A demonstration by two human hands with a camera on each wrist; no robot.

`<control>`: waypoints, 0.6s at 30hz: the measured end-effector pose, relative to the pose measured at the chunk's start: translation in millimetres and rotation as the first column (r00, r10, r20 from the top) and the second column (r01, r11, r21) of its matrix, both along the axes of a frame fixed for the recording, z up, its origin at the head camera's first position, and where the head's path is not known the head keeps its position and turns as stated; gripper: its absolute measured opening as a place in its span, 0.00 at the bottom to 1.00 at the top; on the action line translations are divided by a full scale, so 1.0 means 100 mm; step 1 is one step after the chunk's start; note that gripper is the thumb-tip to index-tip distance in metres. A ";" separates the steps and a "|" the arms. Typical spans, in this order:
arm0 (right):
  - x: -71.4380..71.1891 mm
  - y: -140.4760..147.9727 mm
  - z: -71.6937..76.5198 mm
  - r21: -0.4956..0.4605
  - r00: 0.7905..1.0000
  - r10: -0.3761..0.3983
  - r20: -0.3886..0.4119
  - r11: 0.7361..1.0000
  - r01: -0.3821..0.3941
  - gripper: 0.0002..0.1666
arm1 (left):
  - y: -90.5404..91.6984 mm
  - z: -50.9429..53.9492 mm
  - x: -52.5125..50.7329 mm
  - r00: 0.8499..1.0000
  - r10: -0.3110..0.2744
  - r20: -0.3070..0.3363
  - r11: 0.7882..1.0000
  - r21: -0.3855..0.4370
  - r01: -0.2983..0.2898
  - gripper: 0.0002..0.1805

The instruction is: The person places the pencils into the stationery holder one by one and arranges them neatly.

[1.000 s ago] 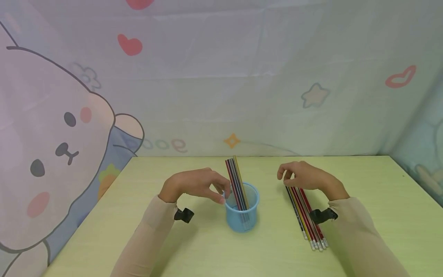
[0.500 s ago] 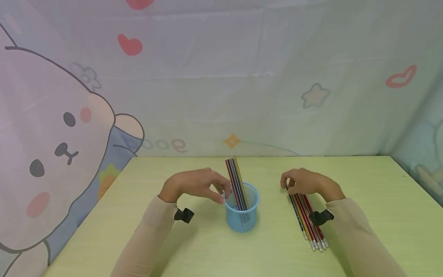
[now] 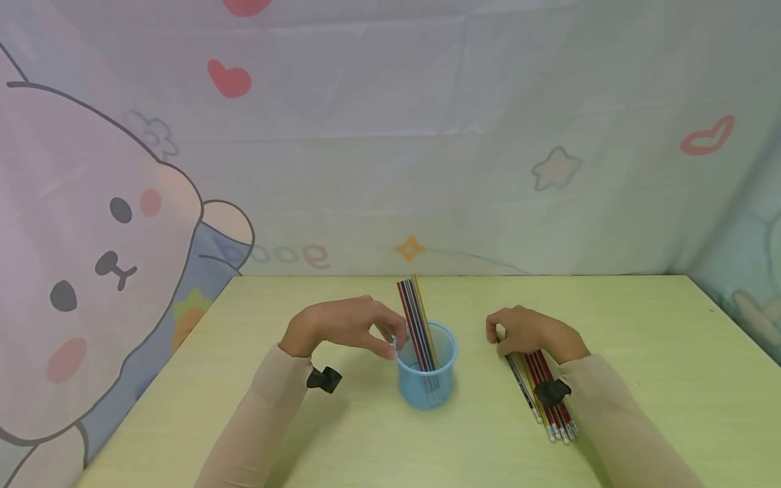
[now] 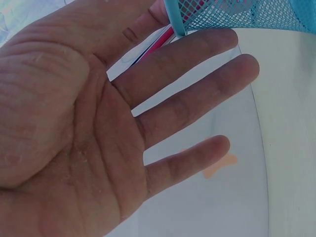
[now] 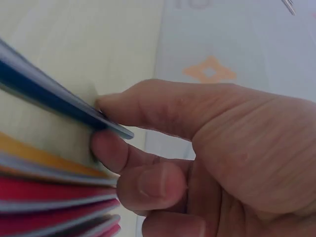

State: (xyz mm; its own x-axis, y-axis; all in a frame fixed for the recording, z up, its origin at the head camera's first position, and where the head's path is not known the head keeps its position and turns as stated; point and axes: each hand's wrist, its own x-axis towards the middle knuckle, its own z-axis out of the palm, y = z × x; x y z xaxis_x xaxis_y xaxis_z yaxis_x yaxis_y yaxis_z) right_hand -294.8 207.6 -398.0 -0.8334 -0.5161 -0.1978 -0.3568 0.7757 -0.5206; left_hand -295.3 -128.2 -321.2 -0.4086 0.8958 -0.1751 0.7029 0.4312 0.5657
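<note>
Head view: right hand (image 3: 526,329) pinches a likely light, stiff pencil (image 3: 521,384) by its handy eleven-o'clock end; left hand (image 3: 350,322) loosely spread at cup (image 3: 415,395), grip unclear.

Dark blue pencil (image 5: 57,95) between the fingers (image 5: 109,149)

Cloth backdrop (image 3: 366,169), one printed word, "good" (image 3: 277,255), lowercase, in mirror writing, reddish g at the right end, just above the far edge of the worktop (image 3: 647,325), partial grey lettering (image 5: 192,4) atop the right wrist view, cut off, unreadable
</note>
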 end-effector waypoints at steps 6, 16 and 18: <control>0.04 -0.12 -0.02 0.068 0.996 -0.001 -0.092 0.998 0.007 0.11 | 0.01 0.00 0.01 1.000 0.007 -0.005 1.000 0.001 -0.007 0.04; -0.01 -0.08 0.12 -0.151 0.988 0.080 -0.134 0.983 -0.100 0.05 | 0.03 0.00 0.00 1.000 -0.008 -0.009 1.000 0.008 0.008 0.03; -0.01 -0.06 0.19 -0.197 0.981 0.083 -0.175 0.973 -0.118 0.07 | 0.03 0.00 0.00 1.000 -0.008 -0.010 1.000 0.007 0.008 0.03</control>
State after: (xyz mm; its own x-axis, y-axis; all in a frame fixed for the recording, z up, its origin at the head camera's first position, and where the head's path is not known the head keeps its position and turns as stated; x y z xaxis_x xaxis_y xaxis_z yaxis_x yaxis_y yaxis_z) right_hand -296.1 201.1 -379.1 -0.7873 -0.6139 0.0567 -0.5213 0.6138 -0.5929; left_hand -295.7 -125.5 -321.4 -0.4033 0.9001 -0.1647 0.7119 0.4218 0.5616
